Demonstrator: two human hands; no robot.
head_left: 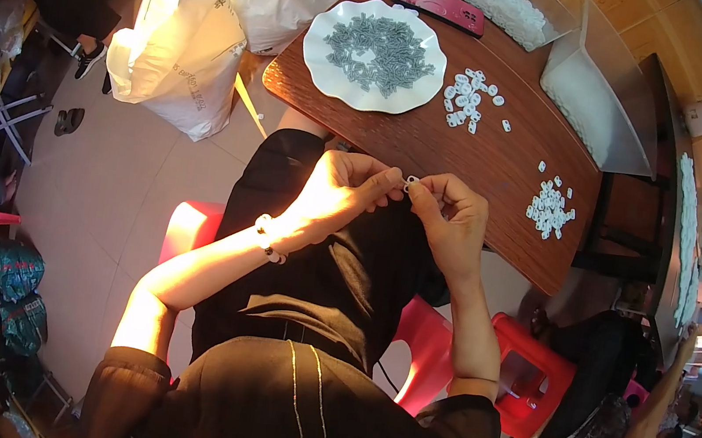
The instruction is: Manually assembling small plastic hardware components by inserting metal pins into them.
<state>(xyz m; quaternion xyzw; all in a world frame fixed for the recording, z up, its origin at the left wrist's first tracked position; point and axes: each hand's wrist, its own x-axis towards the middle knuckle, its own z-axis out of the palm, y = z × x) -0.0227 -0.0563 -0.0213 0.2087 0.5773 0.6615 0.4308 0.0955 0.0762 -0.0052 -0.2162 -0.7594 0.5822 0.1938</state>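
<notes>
Above my lap, by the near edge of the brown table (345, 125), my two hands meet at the fingertips. My right hand (454, 228) is closed in a pinch on a small white plastic piece (411, 183) with a hole in it. From the other side my left hand (341, 191), a beaded bracelet on its wrist, pinches at the same spot; its fingers hide what they hold. Beyond them stands a scalloped white plate (315, 50) with many small slim grey pieces (392, 38). Loose white oval pieces (469, 99) lie right of it, and another white pile (552, 208) farther right.
A pink phone (438, 5) lies behind the plate. Clear bins (602, 97) of white pieces line the table's far side. White bags (187, 47) stand on the floor at left. Red stools (530, 375) and another person's arm (654, 410) are at right.
</notes>
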